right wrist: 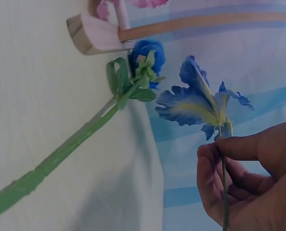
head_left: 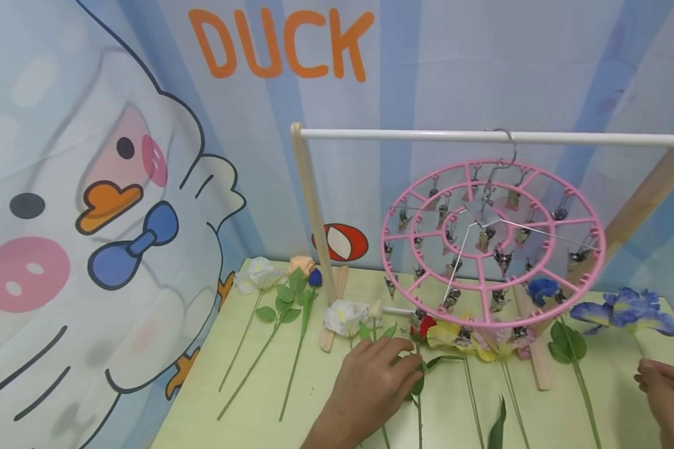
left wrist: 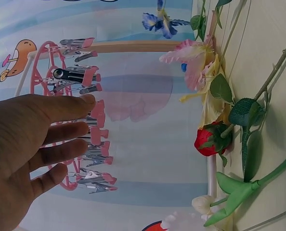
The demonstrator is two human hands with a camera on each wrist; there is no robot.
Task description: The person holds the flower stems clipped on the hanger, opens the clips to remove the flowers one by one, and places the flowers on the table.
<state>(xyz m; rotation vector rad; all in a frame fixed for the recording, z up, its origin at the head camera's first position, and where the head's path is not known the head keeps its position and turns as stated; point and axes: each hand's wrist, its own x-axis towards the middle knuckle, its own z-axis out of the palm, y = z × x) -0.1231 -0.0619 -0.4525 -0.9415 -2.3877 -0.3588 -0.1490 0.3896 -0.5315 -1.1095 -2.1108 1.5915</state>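
Observation:
My right hand (head_left: 671, 399) pinches the thin green stem of a blue iris (right wrist: 201, 103) just below its bloom, between thumb and fingers. In the head view that iris stands upright of the hand at the table's right end. My left hand (head_left: 373, 380) holds nothing, its fingers loosely extended; from the head it overlaps the stems of a red rose (left wrist: 210, 140) and a white tulip bud (left wrist: 203, 204). Behind both hands a pink round clip hanger (head_left: 487, 305) with many metal clips hangs by its hook from a white rail (head_left: 399, 135).
Wooden posts (head_left: 312, 206) carry the rail on both sides. A blue rose (head_left: 541, 290), a yellow flower (head_left: 444, 337) and a pink flower (left wrist: 188, 60) lie across the front. White, peach and blue flowers lie left, near a white blossom (head_left: 345, 317). A cartoon-printed backdrop closes off the back.

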